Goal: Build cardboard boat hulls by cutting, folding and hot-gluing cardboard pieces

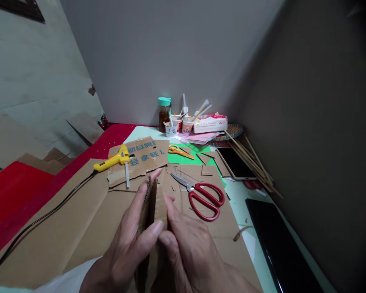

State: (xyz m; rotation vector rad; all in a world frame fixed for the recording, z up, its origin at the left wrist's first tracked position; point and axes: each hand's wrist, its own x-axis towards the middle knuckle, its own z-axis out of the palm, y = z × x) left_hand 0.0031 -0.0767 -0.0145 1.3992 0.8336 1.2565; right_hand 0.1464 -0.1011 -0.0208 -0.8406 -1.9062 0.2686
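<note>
Head-worn view, facing forward and down, close above the table

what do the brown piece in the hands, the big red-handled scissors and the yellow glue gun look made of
Brown piece between the left hand and right hand: corrugated cardboard, matte, with a wavy fluted edge.

Big scissors: blades probably steel, grey with a metallic sheen; handles likely smooth plastic, evenly red.

Glue gun: probably hard plastic, judging by its moulded shape and uniform yellow.

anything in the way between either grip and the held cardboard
Nothing visible: left grip and right grip both touch the held cardboard. The red-handled scissors lie ahead, to the right.
</note>
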